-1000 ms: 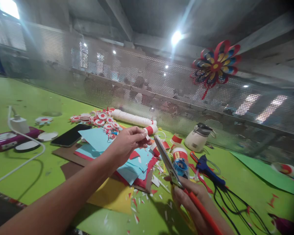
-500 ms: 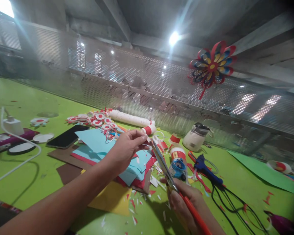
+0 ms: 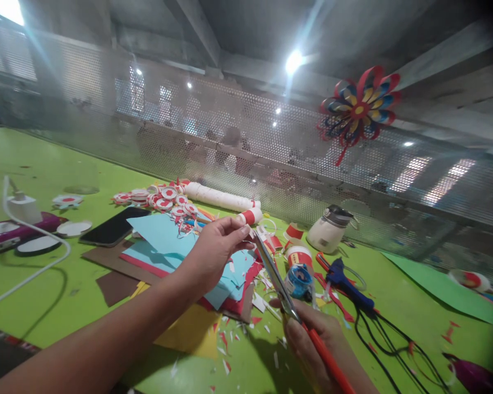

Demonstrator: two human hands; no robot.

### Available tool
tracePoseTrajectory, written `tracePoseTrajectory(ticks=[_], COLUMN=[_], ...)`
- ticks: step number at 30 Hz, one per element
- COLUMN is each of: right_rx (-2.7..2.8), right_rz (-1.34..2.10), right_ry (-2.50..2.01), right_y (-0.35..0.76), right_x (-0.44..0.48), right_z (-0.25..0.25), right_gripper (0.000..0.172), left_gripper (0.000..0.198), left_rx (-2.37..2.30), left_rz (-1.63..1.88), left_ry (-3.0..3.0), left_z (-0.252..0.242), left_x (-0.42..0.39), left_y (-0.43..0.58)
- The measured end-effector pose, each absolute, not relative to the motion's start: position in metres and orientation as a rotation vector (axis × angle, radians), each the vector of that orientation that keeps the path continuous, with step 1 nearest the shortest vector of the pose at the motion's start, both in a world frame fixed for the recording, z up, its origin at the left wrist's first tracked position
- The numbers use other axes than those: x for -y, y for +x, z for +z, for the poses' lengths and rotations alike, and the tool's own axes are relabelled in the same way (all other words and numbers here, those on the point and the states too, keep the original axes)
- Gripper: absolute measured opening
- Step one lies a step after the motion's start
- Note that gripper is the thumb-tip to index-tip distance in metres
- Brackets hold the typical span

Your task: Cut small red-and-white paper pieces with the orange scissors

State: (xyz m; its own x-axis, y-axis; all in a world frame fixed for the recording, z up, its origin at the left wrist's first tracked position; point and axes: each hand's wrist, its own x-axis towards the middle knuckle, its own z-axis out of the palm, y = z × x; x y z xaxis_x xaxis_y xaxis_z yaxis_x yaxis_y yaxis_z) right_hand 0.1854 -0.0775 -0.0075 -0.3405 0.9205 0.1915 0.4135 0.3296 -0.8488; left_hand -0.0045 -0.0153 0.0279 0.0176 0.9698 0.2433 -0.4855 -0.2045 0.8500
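My left hand (image 3: 219, 246) is pinched above the blue paper (image 3: 164, 241); a small pale piece shows at its fingertips, too small to make out fully. Orange-handled scissors (image 3: 277, 279) are in my right hand (image 3: 312, 334), their blades nearly together and pointing up and left, with the tips close to my left fingertips. Paper scraps (image 3: 225, 350) lie scattered on the green table (image 3: 181, 377) below. A red and white cup (image 3: 299, 256) and a blue tape roll (image 3: 299, 282) stand just beyond the scissors.
A blue glue gun (image 3: 349, 287) with black cables lies at the right, near a white jar (image 3: 328, 232). A phone (image 3: 113, 225), a white cable (image 3: 68, 249) and a pile of red and white discs (image 3: 164, 200) are at the left. Behind stands a perforated screen (image 3: 168, 131).
The scissor blades have closed from slightly apart to nearly together. Both hands stay in almost the same place, and the view has shifted slightly.
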Motion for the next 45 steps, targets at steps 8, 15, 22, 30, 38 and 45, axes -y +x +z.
tracePoseTrajectory(ticks=[8,15,22,30,38,45], right_rx=[1.919,2.014,2.005,1.988,1.993,2.002], right_rz=[0.880,0.801,0.798,0.833,0.790,0.813], right_ry=[-1.169,-1.132,-1.131,-1.131,-1.168,-1.155], right_y=[0.1866,0.1896,0.1893,0.1902,0.1894,0.1885], right_x=[0.0762,0.0738,0.0742,0.0745,0.0748,0.0759], right_z=[-0.0108,-0.0096,-0.0087,-0.0115,-0.0098,-0.0066], right_gripper=[0.046,0.042,0.043,0.042,0.044,0.042], left_gripper=[0.011,0.010,0.011,0.011,0.010,0.010], left_rx=[-0.636,-0.640,-0.621,-0.613,-0.614,-0.603], left_rz=[1.520,1.529,1.535,1.524,1.537,1.534], left_ry=[1.018,1.012,1.027,1.033,1.036,1.033], left_z=[0.0297,0.0298,0.0284,0.0284,0.0284,0.0281], left_x=[0.0166,0.0167,0.0152,0.0153,0.0162,0.0161], left_y=[-0.0041,-0.0040,-0.0046,-0.0050,-0.0043,-0.0040])
